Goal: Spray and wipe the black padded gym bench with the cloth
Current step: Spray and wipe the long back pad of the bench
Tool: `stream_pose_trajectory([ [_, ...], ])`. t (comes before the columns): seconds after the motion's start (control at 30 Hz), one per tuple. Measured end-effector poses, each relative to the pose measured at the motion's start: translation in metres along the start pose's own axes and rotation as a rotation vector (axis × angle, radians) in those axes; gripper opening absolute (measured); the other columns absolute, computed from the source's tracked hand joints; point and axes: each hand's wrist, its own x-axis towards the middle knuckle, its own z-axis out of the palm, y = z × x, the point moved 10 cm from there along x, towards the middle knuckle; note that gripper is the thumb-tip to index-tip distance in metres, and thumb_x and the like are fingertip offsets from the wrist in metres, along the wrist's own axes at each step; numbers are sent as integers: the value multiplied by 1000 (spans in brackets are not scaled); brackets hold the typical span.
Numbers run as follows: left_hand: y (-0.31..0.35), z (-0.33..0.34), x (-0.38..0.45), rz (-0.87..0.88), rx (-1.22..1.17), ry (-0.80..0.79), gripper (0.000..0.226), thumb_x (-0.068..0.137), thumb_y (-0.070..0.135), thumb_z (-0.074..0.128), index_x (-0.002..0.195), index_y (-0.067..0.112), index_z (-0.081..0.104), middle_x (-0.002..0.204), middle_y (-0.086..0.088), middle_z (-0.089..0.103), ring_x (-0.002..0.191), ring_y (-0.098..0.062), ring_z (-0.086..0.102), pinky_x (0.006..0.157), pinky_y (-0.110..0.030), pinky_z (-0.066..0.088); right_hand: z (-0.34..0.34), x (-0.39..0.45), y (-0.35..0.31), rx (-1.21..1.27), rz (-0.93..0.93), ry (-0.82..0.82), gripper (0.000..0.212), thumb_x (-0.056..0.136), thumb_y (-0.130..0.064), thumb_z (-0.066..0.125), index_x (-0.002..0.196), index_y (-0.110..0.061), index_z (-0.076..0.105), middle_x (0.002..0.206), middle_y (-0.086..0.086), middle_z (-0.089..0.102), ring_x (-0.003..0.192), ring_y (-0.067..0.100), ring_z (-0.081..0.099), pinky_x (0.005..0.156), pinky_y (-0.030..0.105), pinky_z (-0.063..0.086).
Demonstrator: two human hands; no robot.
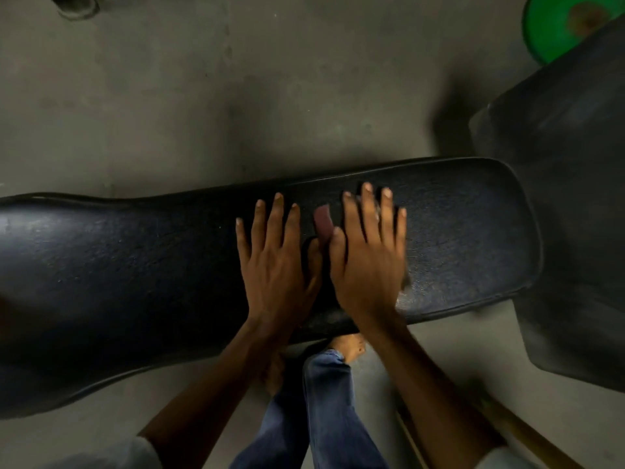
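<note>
The black padded bench was seen from above, stretched across the view from left to right over a grey concrete floor, its narrower rounded end lying to the right. Both hands were laid flat on the tabletop, side by side near that right end. The left hand was spread open, palm down, with its fingers apart and nothing held in it. The right hand was likewise pressed down with the fingers extended and slightly spread; it appeared somewhat blurred. A small reddish-pink piece, probably the cloth, was seen just between the two hands, touching the right thumb; whether more of it lay under the right palm could not be told, nor whether it was gripped or merely pressed.

Beneath the near edge of the bench, a leg in blue jeans and a bare foot were visible on the floor. A second dark padded part stood at the right, beyond the bench end, and a green round object was seen in the upper right corner.
</note>
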Motion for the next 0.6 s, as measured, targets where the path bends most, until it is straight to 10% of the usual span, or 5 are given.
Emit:
stream_pose_trajectory([
  [0.13, 23, 0, 11, 63, -17, 26, 58, 103, 43, 47, 153, 13, 51, 170, -14, 38, 161, -36, 28, 131, -62, 18, -14, 51, 43, -13, -113, 5, 59, 113, -40, 33, 169, -20, 35, 180, 9, 25, 169, 33, 14, 136, 58, 12],
  [0.4, 50, 9, 14, 81, -55, 11, 59, 96, 38, 47, 147, 9, 55, 166, -16, 42, 159, -36, 31, 132, -59, 19, -42, -31, 122, -18, 431, 141, 60, 112, -36, 32, 170, -19, 31, 180, 9, 23, 169, 35, 15, 136, 58, 13],
  [0.6, 50, 13, 12, 90, -40, 13, 59, 97, 36, 49, 150, 11, 51, 168, -16, 39, 161, -36, 27, 133, -58, 16, -19, 0, 72, -24, 125, 27, 61, 113, -39, 30, 171, -21, 28, 181, 9, 19, 170, 33, 10, 137, 55, 10],
])
